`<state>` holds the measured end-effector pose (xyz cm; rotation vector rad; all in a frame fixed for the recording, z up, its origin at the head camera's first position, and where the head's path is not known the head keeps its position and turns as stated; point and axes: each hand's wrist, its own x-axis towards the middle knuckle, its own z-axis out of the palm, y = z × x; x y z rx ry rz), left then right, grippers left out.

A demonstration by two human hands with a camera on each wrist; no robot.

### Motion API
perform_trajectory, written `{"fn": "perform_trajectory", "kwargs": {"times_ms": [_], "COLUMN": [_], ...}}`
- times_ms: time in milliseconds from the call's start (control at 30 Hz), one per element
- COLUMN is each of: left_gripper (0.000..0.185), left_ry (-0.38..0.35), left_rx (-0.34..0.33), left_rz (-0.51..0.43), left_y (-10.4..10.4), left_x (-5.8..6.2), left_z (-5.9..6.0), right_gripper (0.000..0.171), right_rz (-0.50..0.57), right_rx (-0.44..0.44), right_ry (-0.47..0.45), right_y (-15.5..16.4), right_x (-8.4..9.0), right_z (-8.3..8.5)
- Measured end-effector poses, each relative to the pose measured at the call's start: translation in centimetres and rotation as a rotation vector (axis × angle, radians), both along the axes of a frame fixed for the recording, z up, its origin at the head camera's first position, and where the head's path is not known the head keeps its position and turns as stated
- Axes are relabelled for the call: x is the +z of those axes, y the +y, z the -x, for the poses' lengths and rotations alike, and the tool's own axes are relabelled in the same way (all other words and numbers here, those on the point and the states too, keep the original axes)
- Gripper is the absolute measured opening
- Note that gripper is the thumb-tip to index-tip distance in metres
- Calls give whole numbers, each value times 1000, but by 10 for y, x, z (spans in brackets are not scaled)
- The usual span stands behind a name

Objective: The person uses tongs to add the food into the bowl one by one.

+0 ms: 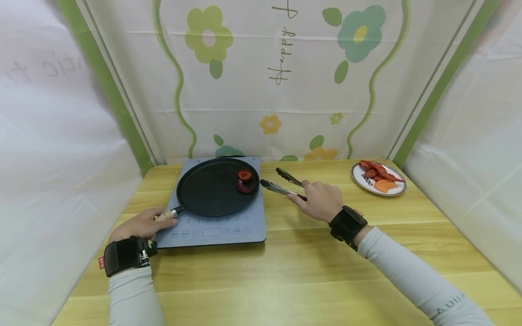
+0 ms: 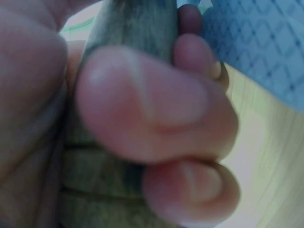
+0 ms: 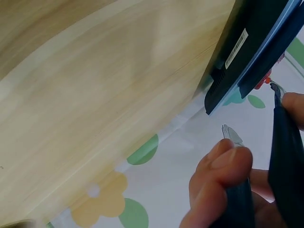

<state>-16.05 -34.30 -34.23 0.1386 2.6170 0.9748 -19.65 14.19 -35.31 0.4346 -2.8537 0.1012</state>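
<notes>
A round black frying pan (image 1: 212, 188) sits on the grey induction cooktop (image 1: 220, 235). Its wooden handle (image 2: 137, 28) lies in my left hand (image 1: 140, 224), fingers curled round it. Near the pan's right side lie a red slice (image 1: 244, 175) and a curled dark-red octopus tentacle piece (image 1: 245, 187). My right hand (image 1: 322, 200) holds metal tongs (image 1: 279, 188) with dark grips, seen large in the right wrist view. The tongs' arms are spread, nothing between them; one tip is right at the pan's right rim.
A white plate (image 1: 395, 192) with red pieces and orange slices stands at the back right of the wooden table (image 1: 261, 285). A white curtain (image 1: 253, 99) printed with flowers hangs behind the table, with white fabric on both sides.
</notes>
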Motion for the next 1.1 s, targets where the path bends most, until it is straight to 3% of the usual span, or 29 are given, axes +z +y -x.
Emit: {"fn": "perform_trajectory", "kwargs": {"times_ms": [267,1100], "left_gripper": [28,27], "left_ry": [-12,-12], "left_rx": [15,17], "left_rz": [-11,-9], "left_y": [2,0], "left_x": [-4,-1], "left_z": [-1,0], "right_gripper": [69,65], "right_rz": [3,0], "right_rx": [-15,-65], "right_ry": [-3,32], "right_y": [12,61], "right_x": [-1,-13], "right_z": [-3,-8]}}
